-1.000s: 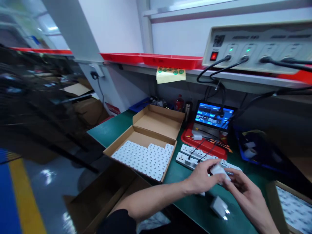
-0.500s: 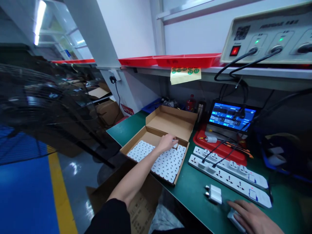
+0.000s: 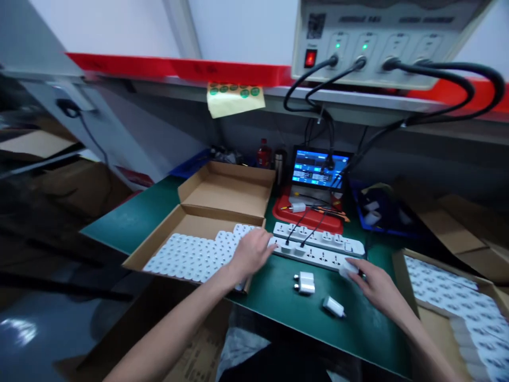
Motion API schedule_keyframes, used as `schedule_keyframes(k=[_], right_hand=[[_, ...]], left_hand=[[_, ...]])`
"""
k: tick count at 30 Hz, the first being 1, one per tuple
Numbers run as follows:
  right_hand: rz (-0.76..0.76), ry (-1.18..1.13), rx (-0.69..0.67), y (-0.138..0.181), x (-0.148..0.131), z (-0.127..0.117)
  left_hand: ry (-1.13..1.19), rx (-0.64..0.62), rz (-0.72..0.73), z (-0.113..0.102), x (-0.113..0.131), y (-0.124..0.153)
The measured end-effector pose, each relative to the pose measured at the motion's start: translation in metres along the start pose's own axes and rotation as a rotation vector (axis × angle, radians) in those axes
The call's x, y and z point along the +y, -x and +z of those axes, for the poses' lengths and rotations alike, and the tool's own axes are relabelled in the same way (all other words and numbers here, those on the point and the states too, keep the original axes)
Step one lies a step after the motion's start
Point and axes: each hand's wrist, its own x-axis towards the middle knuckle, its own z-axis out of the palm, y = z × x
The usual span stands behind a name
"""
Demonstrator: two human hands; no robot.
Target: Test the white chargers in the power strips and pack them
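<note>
My left hand (image 3: 250,254) hovers over the right end of an open cardboard box (image 3: 159,245) filled with rows of white chargers (image 3: 191,257). Its fingers curl down towards the near power strip (image 3: 318,257), and what they hold is hidden. My right hand (image 3: 376,286) pinches a white charger (image 3: 347,268) right at the front edge of that strip. Two loose white chargers lie on the green mat between my hands, one (image 3: 305,282) with its prongs to the left, the other (image 3: 333,306) nearer to me.
A second power strip (image 3: 318,235) with two black plugs lies behind the first. Behind it are a red tray (image 3: 308,218) and a lit tester screen (image 3: 318,168). Another carton of chargers (image 3: 457,297) sits at the right, and a blue bin (image 3: 377,215) lies behind it. A cabled test unit (image 3: 389,37) stands on the shelf.
My left hand went from the strips to the box, then drew back towards the near strip. My right hand left the mat's front edge and now holds a charger at the strip. The view swung right.
</note>
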Motion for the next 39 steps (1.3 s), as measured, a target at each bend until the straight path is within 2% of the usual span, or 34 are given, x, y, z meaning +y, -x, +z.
schedule_keyframes(k=[3,6,8,12,14,17,20,23,28,39], right_hand=[[0.005,0.026,0.048,-0.011,0.001,-0.007],[-0.009,0.079,0.016,-0.019,-0.002,-0.004],[-0.028,0.116,-0.022,-0.022,-0.007,0.0],[-0.019,0.193,-0.066,-0.026,-0.017,0.005],[-0.008,0.208,-0.083,-0.027,-0.021,0.005],[-0.002,0.217,-0.093,-0.029,-0.022,0.006],[-0.007,0.226,-0.091,-0.028,-0.021,0.006],[0.002,0.224,-0.101,-0.027,-0.022,0.005],[0.003,0.19,-0.094,-0.026,-0.023,0.004],[0.026,0.199,-0.102,-0.027,-0.02,0.006]], left_hand=[[0.015,-0.075,0.324,0.021,0.066,0.016],[-0.068,-0.149,0.508,0.036,0.109,0.021],[-0.097,-0.175,0.579,0.041,0.121,0.02],[-0.096,-0.258,0.671,0.043,0.126,0.02],[-0.072,-0.326,0.658,0.041,0.127,0.018],[0.065,-0.415,0.511,0.034,0.131,0.003],[0.207,-0.393,0.336,0.026,0.135,-0.029],[0.152,-0.37,0.25,0.026,0.139,-0.065],[0.032,-0.427,0.252,0.041,0.146,-0.095],[-0.009,-0.409,0.285,0.038,0.143,-0.098]])
